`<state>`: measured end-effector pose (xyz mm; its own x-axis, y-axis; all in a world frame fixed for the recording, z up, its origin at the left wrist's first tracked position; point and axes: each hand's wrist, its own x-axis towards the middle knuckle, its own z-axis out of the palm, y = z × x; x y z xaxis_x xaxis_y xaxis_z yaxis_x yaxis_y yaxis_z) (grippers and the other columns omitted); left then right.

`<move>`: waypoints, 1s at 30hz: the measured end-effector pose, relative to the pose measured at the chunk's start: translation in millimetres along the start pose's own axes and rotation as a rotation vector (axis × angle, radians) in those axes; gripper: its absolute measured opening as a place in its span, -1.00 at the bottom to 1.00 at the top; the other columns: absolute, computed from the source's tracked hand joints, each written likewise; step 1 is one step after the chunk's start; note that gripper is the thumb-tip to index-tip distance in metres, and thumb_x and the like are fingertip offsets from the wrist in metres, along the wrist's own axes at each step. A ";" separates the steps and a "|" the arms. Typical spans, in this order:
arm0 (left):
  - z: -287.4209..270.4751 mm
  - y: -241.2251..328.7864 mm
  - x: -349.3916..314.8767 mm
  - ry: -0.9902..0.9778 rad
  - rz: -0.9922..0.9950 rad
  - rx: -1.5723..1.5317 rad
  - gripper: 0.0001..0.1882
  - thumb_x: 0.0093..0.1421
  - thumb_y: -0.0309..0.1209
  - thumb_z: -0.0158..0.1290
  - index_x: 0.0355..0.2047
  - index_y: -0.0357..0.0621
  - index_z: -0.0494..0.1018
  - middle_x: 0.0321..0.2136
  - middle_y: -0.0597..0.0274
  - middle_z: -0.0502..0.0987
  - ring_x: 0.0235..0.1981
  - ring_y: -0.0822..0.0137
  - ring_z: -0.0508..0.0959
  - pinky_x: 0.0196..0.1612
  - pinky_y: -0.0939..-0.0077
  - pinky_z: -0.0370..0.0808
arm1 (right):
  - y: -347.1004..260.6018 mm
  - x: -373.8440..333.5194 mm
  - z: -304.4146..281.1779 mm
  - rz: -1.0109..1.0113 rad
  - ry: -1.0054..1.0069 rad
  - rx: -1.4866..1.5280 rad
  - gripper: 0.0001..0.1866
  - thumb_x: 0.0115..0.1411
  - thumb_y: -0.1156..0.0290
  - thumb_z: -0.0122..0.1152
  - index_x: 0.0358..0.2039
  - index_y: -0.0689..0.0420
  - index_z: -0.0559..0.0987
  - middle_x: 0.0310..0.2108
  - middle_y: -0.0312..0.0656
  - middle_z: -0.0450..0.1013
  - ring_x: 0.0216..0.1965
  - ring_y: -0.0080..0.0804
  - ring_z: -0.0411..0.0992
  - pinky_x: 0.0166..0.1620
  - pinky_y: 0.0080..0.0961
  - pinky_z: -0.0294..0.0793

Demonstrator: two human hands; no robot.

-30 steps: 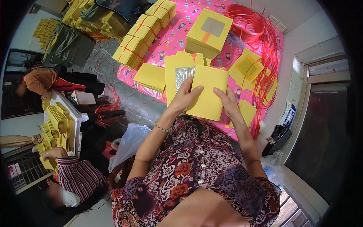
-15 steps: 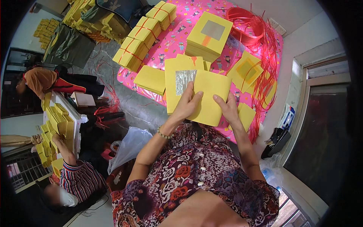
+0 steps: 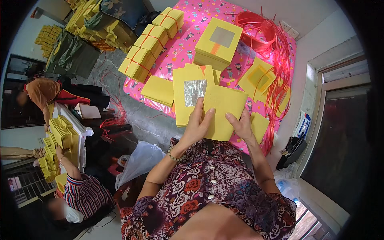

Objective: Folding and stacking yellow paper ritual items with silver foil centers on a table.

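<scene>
Between my two hands is a piece of yellow paper, roughly square and plain on top; whether it is one sheet or several I cannot tell. My left hand (image 3: pixel 201 123) grips its left edge, thumb on top and fingers behind. At the lower right edge, my right hand (image 3: pixel 241 125) pinches it the same way. Just left of it and partly covered lies a pile of yellow paper (image 3: pixel 181 90) with a silver foil patch on top. A flat yellow paper stack (image 3: pixel 159 91) lies further left. Beyond stands a tall yellow paper stack (image 3: pixel 214 61) with a silver square and an orange mark.
Yellow bundles (image 3: pixel 138 64) tied with red strips line the far left of the pink patterned cover (image 3: pixel 170 60). Red plastic strips (image 3: pixel 286 64) hang down its right side. At left, a person in stripes (image 3: pixel 86 194) and one in brown (image 3: pixel 43 90) are beside yellow stacks (image 3: pixel 66 134).
My hands and the yellow paper sit slightly lower in the picture, the paper tilted a little differently. My grip looks the same. The person in brown has reached an arm toward the yellow stacks.
</scene>
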<state>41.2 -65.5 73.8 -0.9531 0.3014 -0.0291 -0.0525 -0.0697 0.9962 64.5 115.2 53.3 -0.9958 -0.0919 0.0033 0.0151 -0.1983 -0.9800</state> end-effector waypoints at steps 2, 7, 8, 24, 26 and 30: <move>1.6 3.0 -2.1 0.010 0.009 0.004 -0.62 0.37 -0.41 -0.10 0.12 -0.32 0.18 -0.14 0.03 0.48 -0.12 0.37 0.46 -0.07 0.46 0.42 | -3.3 -0.7 1.0 -0.017 -0.008 0.007 -0.52 0.23 0.44 0.16 0.12 0.30 0.31 -0.04 -0.13 0.45 -0.05 -0.45 0.43 -0.01 -0.46 0.45; 1.6 7.4 -2.7 0.013 0.045 0.038 -0.65 0.38 -0.41 -0.11 0.10 -0.32 0.20 -0.15 0.03 0.48 -0.14 0.37 0.46 -0.07 0.45 0.42 | -6.5 -2.9 1.6 -0.018 -0.007 -0.009 -0.52 0.23 0.45 0.16 0.12 0.30 0.31 -0.03 -0.14 0.44 -0.04 -0.46 0.43 0.00 -0.46 0.44; 1.3 7.6 -2.6 0.018 0.049 0.049 -0.65 0.38 -0.41 -0.11 0.09 -0.32 0.20 -0.15 0.03 0.48 -0.14 0.37 0.46 -0.07 0.45 0.42 | -7.3 -3.0 2.2 -0.016 -0.005 -0.007 -0.52 0.23 0.45 0.16 0.12 0.30 0.31 -0.03 -0.14 0.44 -0.04 -0.46 0.43 0.00 -0.46 0.44; -8.0 -12.5 29.9 -0.057 -0.288 -0.194 -0.59 0.37 -0.44 -0.11 0.18 -0.30 0.18 0.03 0.12 0.45 0.01 0.41 0.46 0.05 0.51 0.42 | -7.3 18.8 1.4 0.223 0.062 0.041 -0.60 0.27 0.40 0.13 0.07 0.30 0.40 -0.09 -0.16 0.49 -0.12 -0.51 0.47 -0.08 -0.51 0.49; -7.2 -14.3 31.3 -0.055 -0.285 -0.190 -0.59 0.37 -0.44 -0.11 0.18 -0.30 0.18 0.03 0.12 0.45 0.01 0.41 0.46 0.05 0.51 0.42 | -8.4 19.7 1.3 0.227 0.065 0.049 -0.60 0.27 0.39 0.14 0.07 0.31 0.40 -0.09 -0.15 0.50 -0.12 -0.51 0.47 -0.08 -0.51 0.49; -5.4 -17.7 32.1 -0.057 -0.253 -0.130 -0.62 0.36 -0.43 -0.09 0.14 -0.30 0.19 -0.02 0.13 0.45 -0.03 0.42 0.45 0.02 0.52 0.41 | -6.0 18.1 1.4 0.223 0.086 0.064 -0.59 0.28 0.38 0.14 0.08 0.30 0.39 -0.08 -0.15 0.49 -0.11 -0.51 0.47 -0.07 -0.50 0.49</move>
<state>9.8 -59.8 54.8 -0.8868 0.3773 -0.2668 -0.3275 -0.1059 0.9389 46.5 113.4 59.6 -0.9711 -0.0573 -0.2317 0.2387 -0.2438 -0.9400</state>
